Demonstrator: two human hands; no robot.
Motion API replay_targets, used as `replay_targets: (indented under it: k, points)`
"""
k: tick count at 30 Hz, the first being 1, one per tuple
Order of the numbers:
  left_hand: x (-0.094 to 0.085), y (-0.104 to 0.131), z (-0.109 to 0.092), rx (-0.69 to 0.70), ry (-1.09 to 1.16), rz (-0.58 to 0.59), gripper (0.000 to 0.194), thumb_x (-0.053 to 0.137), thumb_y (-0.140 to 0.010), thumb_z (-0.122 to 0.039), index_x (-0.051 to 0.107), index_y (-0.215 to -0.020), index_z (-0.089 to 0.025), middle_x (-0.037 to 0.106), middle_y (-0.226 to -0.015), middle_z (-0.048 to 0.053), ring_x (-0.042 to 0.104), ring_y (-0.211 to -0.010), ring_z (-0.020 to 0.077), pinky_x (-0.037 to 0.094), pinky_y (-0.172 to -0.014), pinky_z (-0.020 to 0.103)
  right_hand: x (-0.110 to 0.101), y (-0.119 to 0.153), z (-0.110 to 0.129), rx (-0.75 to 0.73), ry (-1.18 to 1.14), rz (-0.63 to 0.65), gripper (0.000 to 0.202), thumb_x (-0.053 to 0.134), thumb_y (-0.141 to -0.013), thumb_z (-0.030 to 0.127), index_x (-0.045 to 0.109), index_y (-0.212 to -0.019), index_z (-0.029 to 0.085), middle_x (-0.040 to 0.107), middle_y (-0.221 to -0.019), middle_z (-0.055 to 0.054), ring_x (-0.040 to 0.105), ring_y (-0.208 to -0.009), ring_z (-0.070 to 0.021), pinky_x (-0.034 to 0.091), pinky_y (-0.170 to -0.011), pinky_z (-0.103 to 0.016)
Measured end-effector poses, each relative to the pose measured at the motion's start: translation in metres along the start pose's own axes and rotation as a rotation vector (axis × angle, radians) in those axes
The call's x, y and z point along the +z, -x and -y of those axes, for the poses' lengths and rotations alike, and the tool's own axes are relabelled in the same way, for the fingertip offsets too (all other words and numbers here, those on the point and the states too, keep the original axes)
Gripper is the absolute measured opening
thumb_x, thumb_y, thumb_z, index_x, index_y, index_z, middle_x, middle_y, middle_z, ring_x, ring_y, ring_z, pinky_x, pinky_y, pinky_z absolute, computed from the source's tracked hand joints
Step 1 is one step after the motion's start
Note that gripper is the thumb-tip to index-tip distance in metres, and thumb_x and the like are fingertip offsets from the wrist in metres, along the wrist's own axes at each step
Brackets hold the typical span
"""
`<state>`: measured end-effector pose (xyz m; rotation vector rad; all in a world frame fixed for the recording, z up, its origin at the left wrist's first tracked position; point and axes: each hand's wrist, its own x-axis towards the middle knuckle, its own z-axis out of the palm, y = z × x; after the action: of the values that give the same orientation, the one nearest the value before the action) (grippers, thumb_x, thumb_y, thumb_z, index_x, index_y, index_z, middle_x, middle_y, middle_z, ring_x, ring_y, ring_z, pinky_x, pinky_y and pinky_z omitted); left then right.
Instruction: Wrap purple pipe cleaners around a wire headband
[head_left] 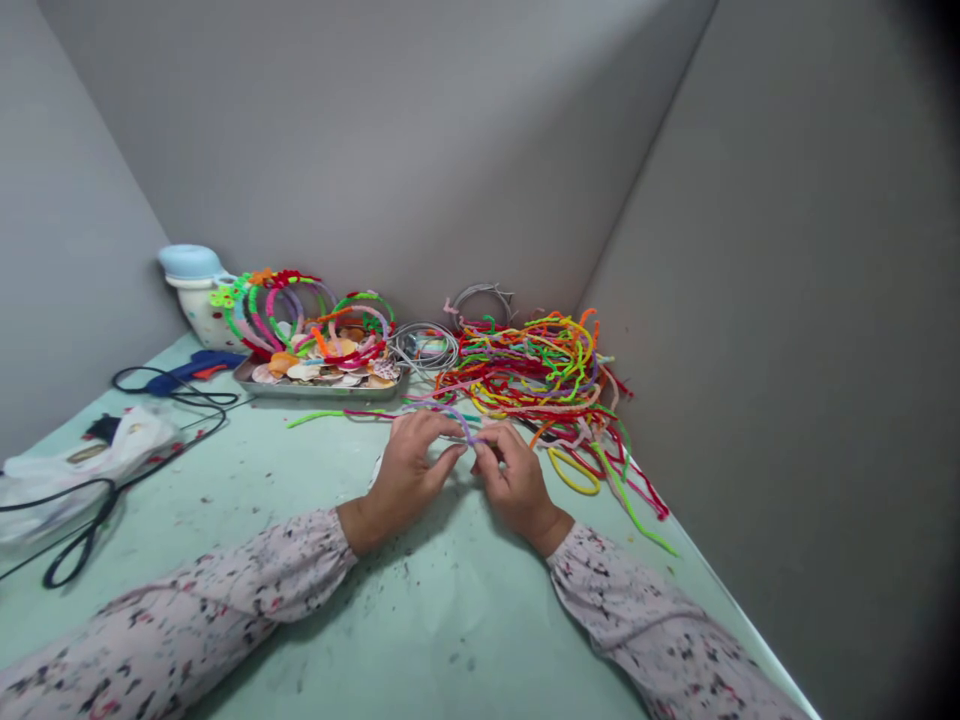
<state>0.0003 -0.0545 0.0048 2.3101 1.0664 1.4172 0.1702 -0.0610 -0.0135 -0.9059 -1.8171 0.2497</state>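
Item, our left hand [416, 465]: thumb and forefinger pinching the purple stem [453, 410] near its bend, the other fingers curled behind. Item, our right hand [517, 480]: thumb and forefinger pinching the same stem just beside the left tips. Item, the purple stem: one, fuzzy, its held part between the two sets of fingertips, the rest arching up and leftward beyond the left fingers. Item, a green stem [311, 416]: flat on the table [420, 640], beyond our left hand. Item, a heap [525, 370] of many-coloured stems: beyond our right hand, spilling rightward, a yellow loop [576, 472] at its near edge. Item, wire coils [424, 345]: left of the heap. Item, a tray [322, 392]: shells [304, 371] within, fuzzy hoops [259, 315] over them. Further left, we list a blue-lidded bottle [204, 305], a blue tool [187, 371], a black cable [112, 490] and a white bag [90, 465]
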Motion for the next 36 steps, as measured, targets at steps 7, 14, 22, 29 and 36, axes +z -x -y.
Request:
replay_targets:
  k: [7, 14, 22, 29, 36]
  points:
    - [0.0013, -0.0007, 0.0030, 0.100, -0.045, -0.047, 0.013, 0.062, -0.086, -0.018, 0.067, -0.096, -0.025, 0.061, -0.084, 0.001, 0.054, -0.084, 0.0168, 0.039, -0.082, 0.035, 0.0000, 0.0027, -0.0019, 0.024, -0.012, 0.024, 0.010, 0.045, -0.092, 0.020, 0.054, -0.096, 0.020, 0.056, -0.088, -0.005, 0.058, -0.081, -0.0178, 0.049, -0.074, -0.033]
    - [0.0007, -0.0002, 0.0028, 0.122, -0.059, -0.064, 0.015, 0.063, -0.085, -0.018, 0.068, -0.097, -0.026, 0.061, -0.085, 0.001, 0.054, -0.085, 0.0163, 0.038, -0.083, 0.035, -0.0001, 0.0035, -0.0028, -0.027, -0.007, 0.013, 0.011, 0.043, -0.092, 0.018, 0.053, -0.097, 0.021, 0.057, -0.085, -0.004, 0.058, -0.080, -0.0175, 0.049, -0.073, -0.032]
    - [0.0016, 0.0002, 0.0032, 0.118, -0.052, -0.076, 0.015, 0.064, -0.084, -0.019, 0.069, -0.097, -0.026, 0.063, -0.086, 0.001, 0.056, -0.086, 0.0159, 0.038, -0.083, 0.035, -0.0008, 0.0013, -0.0018, -0.104, 0.033, -0.014, 0.012, 0.043, -0.092, 0.017, 0.052, -0.096, 0.022, 0.057, -0.076, -0.002, 0.056, -0.082, -0.0188, 0.048, -0.081, -0.036]
    - [0.0009, 0.0011, 0.0037, 0.104, -0.049, -0.059, 0.015, 0.063, -0.086, -0.021, 0.070, -0.097, -0.027, 0.063, -0.085, 0.002, 0.056, -0.084, 0.0162, 0.039, -0.082, 0.035, -0.0010, 0.0024, -0.0031, -0.113, 0.051, -0.016, 0.013, 0.043, -0.092, 0.016, 0.052, -0.098, 0.022, 0.059, -0.081, -0.004, 0.057, -0.082, -0.0192, 0.050, -0.074, -0.035]
    - [0.0008, 0.0008, 0.0019, 0.104, -0.055, -0.085, 0.015, 0.065, -0.084, -0.024, 0.069, -0.098, -0.026, 0.065, -0.084, 0.002, 0.058, -0.083, 0.0168, 0.040, -0.082, 0.036, -0.0045, 0.0016, -0.0061, -0.153, 0.051, -0.002, 0.015, 0.043, -0.091, 0.015, 0.052, -0.100, 0.022, 0.060, -0.084, -0.005, 0.059, -0.087, -0.0198, 0.052, -0.075, -0.035]
